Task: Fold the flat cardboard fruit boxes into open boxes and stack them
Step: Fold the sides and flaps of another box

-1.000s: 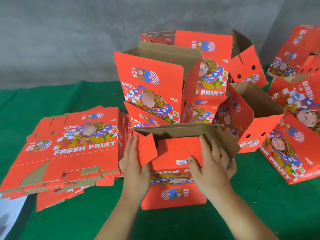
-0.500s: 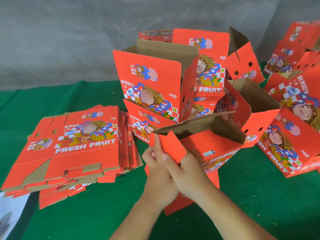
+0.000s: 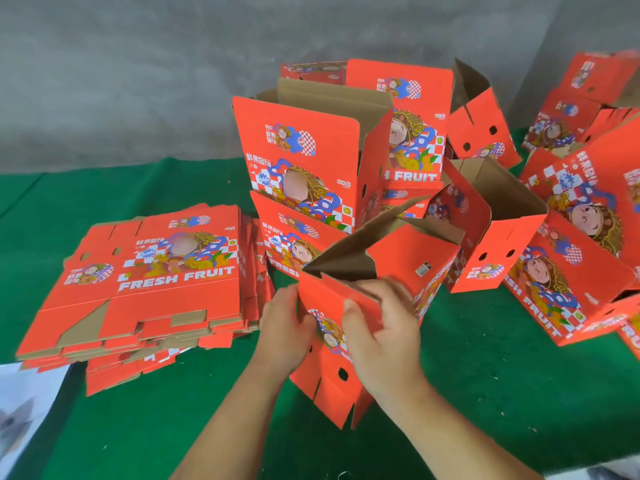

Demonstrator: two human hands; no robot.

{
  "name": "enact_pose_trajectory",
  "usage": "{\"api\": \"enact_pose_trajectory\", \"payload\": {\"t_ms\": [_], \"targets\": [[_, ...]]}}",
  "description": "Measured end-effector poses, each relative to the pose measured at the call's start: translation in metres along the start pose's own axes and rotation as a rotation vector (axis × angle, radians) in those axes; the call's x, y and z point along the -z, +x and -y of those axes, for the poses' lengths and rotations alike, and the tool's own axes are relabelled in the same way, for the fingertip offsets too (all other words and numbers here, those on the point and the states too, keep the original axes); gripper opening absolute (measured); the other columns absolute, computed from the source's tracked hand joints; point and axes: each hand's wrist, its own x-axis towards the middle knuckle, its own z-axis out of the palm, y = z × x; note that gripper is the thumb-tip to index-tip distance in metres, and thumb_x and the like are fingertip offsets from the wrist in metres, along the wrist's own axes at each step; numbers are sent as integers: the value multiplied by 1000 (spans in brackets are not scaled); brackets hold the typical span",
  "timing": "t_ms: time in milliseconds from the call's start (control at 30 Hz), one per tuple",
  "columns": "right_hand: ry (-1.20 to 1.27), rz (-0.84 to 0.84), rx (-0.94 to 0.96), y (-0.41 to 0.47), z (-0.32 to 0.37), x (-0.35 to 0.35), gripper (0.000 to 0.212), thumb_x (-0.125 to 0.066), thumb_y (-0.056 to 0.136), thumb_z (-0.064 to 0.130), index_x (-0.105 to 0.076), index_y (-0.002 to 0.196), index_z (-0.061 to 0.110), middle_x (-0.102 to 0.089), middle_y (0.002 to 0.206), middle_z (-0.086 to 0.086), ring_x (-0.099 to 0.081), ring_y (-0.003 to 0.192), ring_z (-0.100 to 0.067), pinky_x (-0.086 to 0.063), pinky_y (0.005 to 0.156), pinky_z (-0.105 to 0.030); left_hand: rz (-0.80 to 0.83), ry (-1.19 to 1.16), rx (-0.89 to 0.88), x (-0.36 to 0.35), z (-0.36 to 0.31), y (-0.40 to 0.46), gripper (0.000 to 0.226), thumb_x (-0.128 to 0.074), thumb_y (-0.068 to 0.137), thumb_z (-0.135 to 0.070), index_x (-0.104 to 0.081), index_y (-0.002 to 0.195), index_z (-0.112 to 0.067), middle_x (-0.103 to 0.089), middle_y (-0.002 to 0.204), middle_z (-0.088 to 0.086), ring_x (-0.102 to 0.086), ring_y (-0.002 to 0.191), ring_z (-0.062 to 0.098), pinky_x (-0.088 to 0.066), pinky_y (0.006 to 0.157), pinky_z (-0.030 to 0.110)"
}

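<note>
Gripping the half-folded box (image 3: 408, 261), both hands' fingers (image 3: 391, 296) blur.

"FRESH FRUIT" — white capitals on the top flat box (image 3: 149, 271); "FRUIT" on a standing box (image 3: 412, 140).

Boxes on the green worktop (image 3: 138, 427)
Flat red cardboard box stack (image 3: 145, 285) lies left; folded red cardboard boxes (image 3: 304, 157) stand behind centre, more folded red boxes (image 3: 575, 258) right.

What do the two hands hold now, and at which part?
Both hold the half-folded box at its near end panel: left hand on the left edge, right hand over the panel.
</note>
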Motion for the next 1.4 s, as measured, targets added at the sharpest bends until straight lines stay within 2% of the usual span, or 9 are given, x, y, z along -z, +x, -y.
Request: {"api": "enact_pose_trajectory", "payload": {"t_ms": [200, 400, 567, 867, 967, 1100, 1233, 1333, 1400], "targets": [[-113, -105, -346, -23, -31, 9, 53, -41, 72, 34, -66, 117, 20, -56, 123, 3, -47, 119, -25, -37, 107, -55, 28, -170, 87, -15, 18, -41, 46, -63, 76, -1, -56, 107, -34, -60, 110, -4, -61, 105, 13, -49, 89, 31], [-50, -77, -489, -26, -41, 28, 61, -48, 85, 56, -69, 127, 16, -37, 155, -2, -31, 148, -15, -29, 121, -46, 154, -349, 21, -22, 10, -81, 43, -68, 77, -49, -48, 114, -40, -51, 117, -2, -53, 115, 17, -48, 96, 34], [71, -66, -545, -21, -48, 43, 38, -55, 87, 57, -74, 71, 29, -61, 138, 12, -52, 133, 1, -41, 111, -49, 300, -531, -101, -21, -6, -93, 43, -53, 90, -74, -36, 114, -43, -47, 113, -18, -50, 112, 7, -44, 99, 25], [187, -64, -514, -20, -50, 56, 25, -56, 94, 46, -79, 84, 45, -68, 134, -2, -65, 123, -23, -49, 103, -57, 289, -431, -47, -51, -23, -111, 69, -76, 77, -65, -21, 108, -37, -41, 131, 13, -49, 126, 30, -45, 105, 55], [146, -13, -451, 3, -58, 67, 28, -58, 102, 27, -77, 86, 39, -70, 129, -7, -67, 117, -19, -51, 101, -48, 475, -428, -78, -63, -34, -111, 70, -83, 76, -43, -21, 110, -38, -42, 125, 6, -53, 114, 16, -47, 104, 56], [215, 90, -460, 25, -68, 78, 26, -58, 104, 22, -78, 104, 6, -73, 101, -13, -65, 84, -24, -50, 77, -40, 610, -419, -131, -66, -32, -110, 70, -84, 80, -40, -23, 113, -44, -47, 117, -4, -52, 104, 5, -53, 96, 43], [312, 44, -506, 15, -73, 88, 71, -55, 95, 44, -55, 94, -27, -49, 69, -17, -33, 61, -24, -24, 55, -33, 502, -244, -267, -72, -27, -106, 76, -93, 63, -49, -27, 102, -48, -44, 117, -11, -50, 104, 6, -48, 95, 34], [186, 2, -493, 16, -72, 93, 45, -56, 101, 31, -66, 73, -3, -53, 60, 5, -42, 55, -7, -33, 53, -25, 373, -128, -334, -83, -34, -103, 77, -89, 58, -61, -27, 103, -50, -30, 111, -35, -36, 105, -5, -36, 93, 17], [0, 30, -462, 25, -74, 90, 24, -58, 103, 19, -73, 86, 11, -69, 89, 6, -62, 84, -10, -45, 76, -28, 285, -77, -320, -89, -36, -96, 86, -90, 55, -61, -32, 115, -42, -29, 114, -31, -34, 110, 0, -38, 98, 24]]}}
